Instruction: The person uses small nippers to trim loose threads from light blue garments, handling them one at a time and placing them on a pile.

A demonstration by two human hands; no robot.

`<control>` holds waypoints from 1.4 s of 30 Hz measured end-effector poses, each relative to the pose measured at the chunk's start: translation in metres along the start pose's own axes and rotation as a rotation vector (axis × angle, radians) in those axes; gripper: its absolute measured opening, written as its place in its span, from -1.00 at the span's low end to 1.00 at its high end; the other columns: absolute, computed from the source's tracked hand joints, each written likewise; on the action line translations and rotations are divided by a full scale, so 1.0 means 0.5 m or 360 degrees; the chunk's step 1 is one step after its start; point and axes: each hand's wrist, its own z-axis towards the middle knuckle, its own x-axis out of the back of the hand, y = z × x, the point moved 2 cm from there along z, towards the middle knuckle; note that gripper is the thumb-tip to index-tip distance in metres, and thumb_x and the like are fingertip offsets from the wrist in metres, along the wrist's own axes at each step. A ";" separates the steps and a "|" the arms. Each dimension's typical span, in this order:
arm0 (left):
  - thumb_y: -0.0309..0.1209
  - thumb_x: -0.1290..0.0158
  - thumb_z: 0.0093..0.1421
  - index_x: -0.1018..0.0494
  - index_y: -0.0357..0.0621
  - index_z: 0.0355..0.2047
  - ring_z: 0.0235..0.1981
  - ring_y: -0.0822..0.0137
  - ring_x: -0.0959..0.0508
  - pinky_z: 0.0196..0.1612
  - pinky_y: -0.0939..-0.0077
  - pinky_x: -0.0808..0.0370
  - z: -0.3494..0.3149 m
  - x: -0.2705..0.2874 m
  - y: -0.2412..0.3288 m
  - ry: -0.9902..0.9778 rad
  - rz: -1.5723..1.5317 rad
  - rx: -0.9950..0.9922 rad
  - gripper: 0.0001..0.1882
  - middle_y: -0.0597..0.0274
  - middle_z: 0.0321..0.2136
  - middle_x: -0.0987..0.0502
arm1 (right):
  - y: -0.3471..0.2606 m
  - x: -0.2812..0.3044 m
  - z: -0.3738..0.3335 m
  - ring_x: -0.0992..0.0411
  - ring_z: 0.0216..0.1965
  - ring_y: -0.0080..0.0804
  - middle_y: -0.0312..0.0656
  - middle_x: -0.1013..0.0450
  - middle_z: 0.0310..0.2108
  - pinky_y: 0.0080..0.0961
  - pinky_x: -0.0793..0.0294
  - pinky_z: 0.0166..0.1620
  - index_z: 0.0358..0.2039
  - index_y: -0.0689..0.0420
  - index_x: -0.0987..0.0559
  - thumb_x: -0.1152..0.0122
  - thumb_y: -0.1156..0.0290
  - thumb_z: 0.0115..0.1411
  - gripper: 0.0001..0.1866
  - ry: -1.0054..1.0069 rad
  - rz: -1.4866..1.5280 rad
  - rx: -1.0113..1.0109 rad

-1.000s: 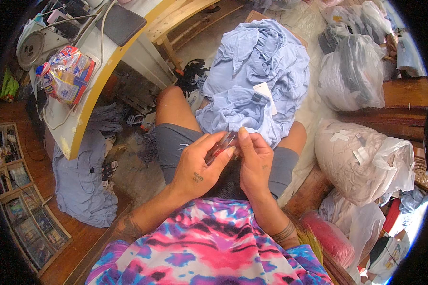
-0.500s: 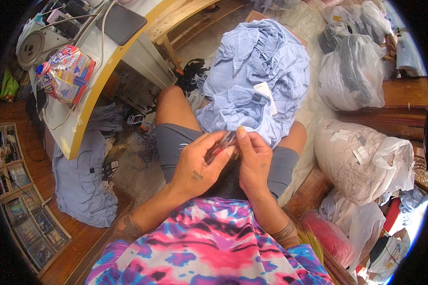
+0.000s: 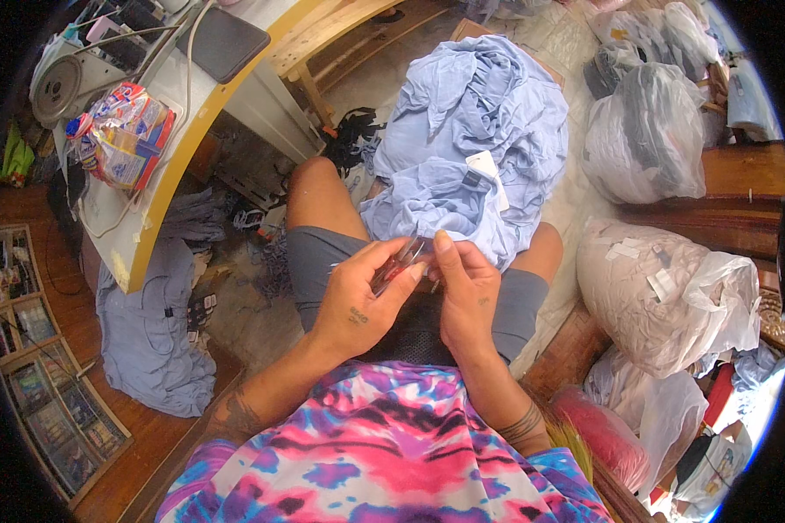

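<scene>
My left hand (image 3: 358, 301) is closed round a small metal tool with red on it, which looks like thread snips (image 3: 405, 256). Beside it, almost touching, my right hand (image 3: 467, 292) is pinched, thumb against the fingers; what lies between them is hidden. Both hands are over my lap, at the near edge of a light blue garment (image 3: 436, 193). A white tag (image 3: 488, 174) and a small dark label lie on that cloth. Beyond spreads a rumpled heap of the same blue cloth (image 3: 480, 96), resting on a brown surface.
At the left stands a yellow-edged table (image 3: 202, 131) carrying a colourful plastic pack (image 3: 122, 139) and a dark flat pad (image 3: 224, 44). Blue garments (image 3: 148, 331) hang below it. Stuffed plastic bags (image 3: 645, 135) line the right side, one holding beige cloth (image 3: 645, 288).
My left hand has turned slightly, and more of the tool shows between its fingers. The right hand and the blue cloth have hardly moved.
</scene>
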 end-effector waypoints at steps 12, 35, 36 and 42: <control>-0.50 -0.15 0.34 -0.50 -0.40 0.03 -0.16 0.54 -0.53 -0.06 0.62 -0.47 0.001 -0.003 -0.005 0.0013 0.0017 -0.0014 -0.70 0.26 -0.17 -0.57 | -0.007 -0.005 -0.006 -0.36 -0.40 -0.77 -0.41 -0.55 -0.40 -0.75 -0.30 -0.30 -0.32 0.25 -0.65 -0.28 0.29 0.39 -0.74 -0.0115 -0.0008 0.0044; -0.51 -0.18 0.31 -0.52 -0.37 -0.02 -0.26 0.52 -0.57 -0.17 0.61 -0.50 0.014 -0.009 -0.018 0.0023 -0.0052 -0.0145 -0.74 0.23 -0.26 -0.62 | -0.008 0.002 0.002 -0.26 -0.39 -0.78 -0.49 -0.43 -0.43 -0.75 -0.21 -0.30 -0.34 0.19 -0.57 -0.22 0.28 0.42 -0.75 -0.0237 0.0069 0.0082; -0.53 -0.16 0.33 -0.50 -0.40 0.02 -0.20 0.54 -0.56 -0.11 0.64 -0.50 0.013 -0.008 -0.014 -0.0022 -0.0042 -0.0118 -0.71 0.25 -0.21 -0.61 | -0.008 0.001 0.002 -0.26 -0.39 -0.78 -0.49 -0.42 -0.43 -0.75 -0.21 -0.30 -0.34 0.19 -0.57 -0.22 0.29 0.42 -0.75 -0.0237 0.0104 0.0060; -0.50 -0.20 0.30 -0.53 -0.37 -0.03 -0.29 0.55 -0.56 -0.19 0.62 -0.50 0.018 -0.003 0.000 0.0039 0.0179 -0.0219 -0.73 0.25 -0.30 -0.62 | -0.001 0.007 0.010 -0.27 -0.39 -0.78 -0.48 -0.44 -0.41 -0.75 -0.22 -0.30 -0.31 0.18 -0.58 -0.21 0.29 0.43 -0.77 -0.0302 0.0111 0.0080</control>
